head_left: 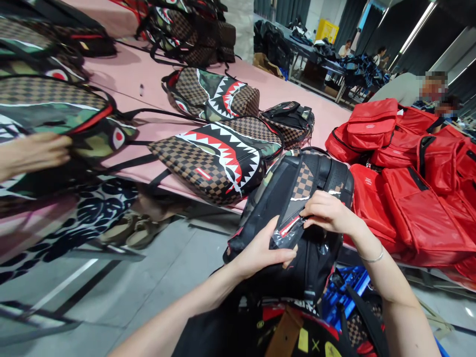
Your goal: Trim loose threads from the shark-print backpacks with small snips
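Black backpack [283, 191] is right at the near edge of the pink surface [126, 101], lower half sticking out past it toward the person (can't see what's propping it up down there). Tight on the right: red bags [412, 213] crowd in just beside it. On the left a checkered shark-mouth bag [208, 163] hugs that same edge. More room out past the edge on the left, where grey floor [159, 282] shows.

Hands: right hand [327, 212] is nearly closed, thumb and fingertips pinched on the upper end of a see-through plastic packet [288, 229] with a red strip inside. Left hand [269, 248] is about half open, thumb spread from the index finger, packet's lower end in that gap; can't tell if it's actually gripping. Another person's hand [44, 152] is well apart, off by the left edge.
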Tool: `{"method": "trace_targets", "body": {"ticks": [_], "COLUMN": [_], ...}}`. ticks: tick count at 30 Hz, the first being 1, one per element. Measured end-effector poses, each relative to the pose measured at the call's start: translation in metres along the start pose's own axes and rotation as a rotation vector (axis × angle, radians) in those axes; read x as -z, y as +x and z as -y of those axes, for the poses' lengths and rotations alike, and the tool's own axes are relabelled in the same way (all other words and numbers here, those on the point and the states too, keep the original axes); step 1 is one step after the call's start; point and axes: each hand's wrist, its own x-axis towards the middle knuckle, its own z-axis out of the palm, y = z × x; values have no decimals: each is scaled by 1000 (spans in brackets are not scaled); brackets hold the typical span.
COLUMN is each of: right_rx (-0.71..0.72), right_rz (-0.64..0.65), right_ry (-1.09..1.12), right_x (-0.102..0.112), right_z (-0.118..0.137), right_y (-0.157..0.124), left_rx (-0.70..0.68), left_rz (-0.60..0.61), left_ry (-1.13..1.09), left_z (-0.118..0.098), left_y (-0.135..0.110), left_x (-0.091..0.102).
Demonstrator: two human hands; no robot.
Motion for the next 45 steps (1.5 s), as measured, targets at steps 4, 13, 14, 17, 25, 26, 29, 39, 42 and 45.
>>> {"method": "trace_targets", "body": {"ticks": [4, 13, 14, 17, 25, 26, 29, 39, 42, 45], "right_rx": [-14, -26, -32, -80, -427, -445, -484, -545, -529, -500], "right_rz": [41, -34, -53, -118, -319, -327, -345, -412, -429, -458], "right_ry": [-29, -121, -137, -174, -263, -279, -333, -416, -476, -600], "right_x": [-2, -10, -12, -18, -38, -40, -44, -51, -55, -59], "right_z": [6, 14, 14, 20, 53, 56, 63, 70, 71, 74], "right_y": [1, -6, -9, -20, -50, -52, -56, -62, -59, -58], "left_rx": [3, -9, -13, -21, -38, -38, -34, -35, -38, -52], "left_rz": [-1, -31, -30, -34, -108, -105, -78, -78, -88, -89], "left_ry": [21, 37, 35, 13, 84, 83, 57, 27, 36, 35], "left_z": [1, 2, 3, 3, 4, 4, 6, 5, 8, 12], "left_y": [1, 3, 4, 8, 22, 24, 28, 35, 37, 40], "left_x": [1, -2, -3, -6, -13, -14, -17, -23, -24, -26]}}
